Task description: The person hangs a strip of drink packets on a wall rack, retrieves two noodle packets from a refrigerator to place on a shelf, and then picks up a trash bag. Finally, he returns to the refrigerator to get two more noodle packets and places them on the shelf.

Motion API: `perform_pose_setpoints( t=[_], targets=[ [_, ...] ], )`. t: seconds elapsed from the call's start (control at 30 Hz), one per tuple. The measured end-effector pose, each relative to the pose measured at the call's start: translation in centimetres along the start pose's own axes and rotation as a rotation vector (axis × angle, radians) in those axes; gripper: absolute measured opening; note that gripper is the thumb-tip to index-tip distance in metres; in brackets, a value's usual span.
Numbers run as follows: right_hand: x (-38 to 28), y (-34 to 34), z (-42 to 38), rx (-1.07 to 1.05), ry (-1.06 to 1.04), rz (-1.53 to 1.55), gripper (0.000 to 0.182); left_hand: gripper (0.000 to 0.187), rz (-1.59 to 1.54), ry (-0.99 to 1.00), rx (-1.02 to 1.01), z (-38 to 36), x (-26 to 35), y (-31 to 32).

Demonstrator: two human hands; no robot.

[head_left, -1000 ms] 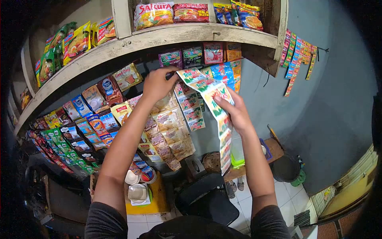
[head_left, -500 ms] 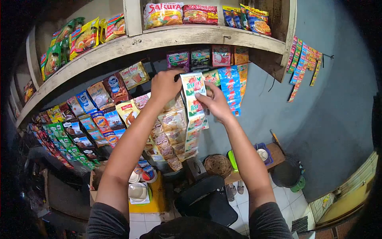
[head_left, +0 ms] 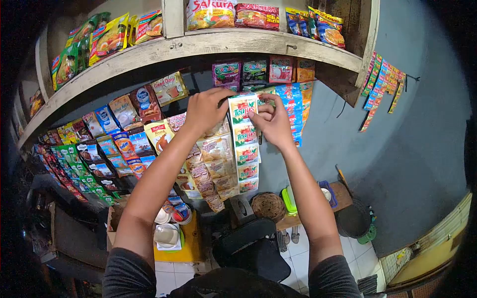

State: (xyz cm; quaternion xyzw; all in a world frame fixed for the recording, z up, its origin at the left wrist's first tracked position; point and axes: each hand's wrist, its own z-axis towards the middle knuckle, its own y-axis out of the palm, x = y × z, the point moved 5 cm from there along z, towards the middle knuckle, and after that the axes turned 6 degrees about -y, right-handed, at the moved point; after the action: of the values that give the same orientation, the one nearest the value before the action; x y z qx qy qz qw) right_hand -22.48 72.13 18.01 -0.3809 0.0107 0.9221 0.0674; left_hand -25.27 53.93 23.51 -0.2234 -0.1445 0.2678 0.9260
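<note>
A strip of Teajus drink sachets [head_left: 246,155] hangs nearly straight down in front of me, its printed fronts facing me. My left hand [head_left: 209,110] is closed at the strip's top left corner, with the fingertips partly hidden behind it. On the opposite edge, my right hand [head_left: 274,122] pinches the top sachet, thumb in front and fingers curled. Brown and cream sachet strips [head_left: 216,154] hang just left of the held strip. Blue Nescafe sachets [head_left: 289,107] hang to the right of my right hand.
Above runs a curved white wooden shelf [head_left: 268,45] with noodle packs [head_left: 211,14]. More sachet rows [head_left: 94,164] hang at left. Below are a black chair [head_left: 251,253], a yellow table [head_left: 194,243] and a woven basket [head_left: 268,206]. Other strips [head_left: 380,82] hang on the right wall.
The Teajus strip has turned from a slant to face me, showing several sachet fronts. My right hand has shifted slightly right, still at its edge. The view has tilted a little.
</note>
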Motion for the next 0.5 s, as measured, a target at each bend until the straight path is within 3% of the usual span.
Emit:
perform_pose_setpoints(
  t=[0.07, 0.17, 0.23, 0.3, 0.5],
  targets=[
    [0.0, 0.5, 0.8, 0.032, -0.078, -0.069, 0.049, 0.022, 0.117, -0.129, -0.09, 0.1, -0.4, -0.2],
    [-0.8, 1.0, 1.1, 0.005, -0.149, -0.262, 0.047, 0.02, 0.072, -0.194, -0.061, -0.3, -0.6, -0.7],
    [-1.7, 1.2, 0.4, 0.005, -0.145, -0.305, 0.041, 0.019, 0.068, -0.156, -0.054, -1.0, -0.4, -0.3],
    [-2.3, 1.3, 0.0, -0.011, -0.253, -0.812, 0.034, 0.018, 0.066, -0.124, -0.039, -1.4, -0.4, 0.0],
    [-3.3, 1.5, -0.5, -0.026, -0.285, -1.064, 0.032, 0.019, 0.016, -0.173, -0.061, -2.1, -0.5, 0.8]
  ],
)
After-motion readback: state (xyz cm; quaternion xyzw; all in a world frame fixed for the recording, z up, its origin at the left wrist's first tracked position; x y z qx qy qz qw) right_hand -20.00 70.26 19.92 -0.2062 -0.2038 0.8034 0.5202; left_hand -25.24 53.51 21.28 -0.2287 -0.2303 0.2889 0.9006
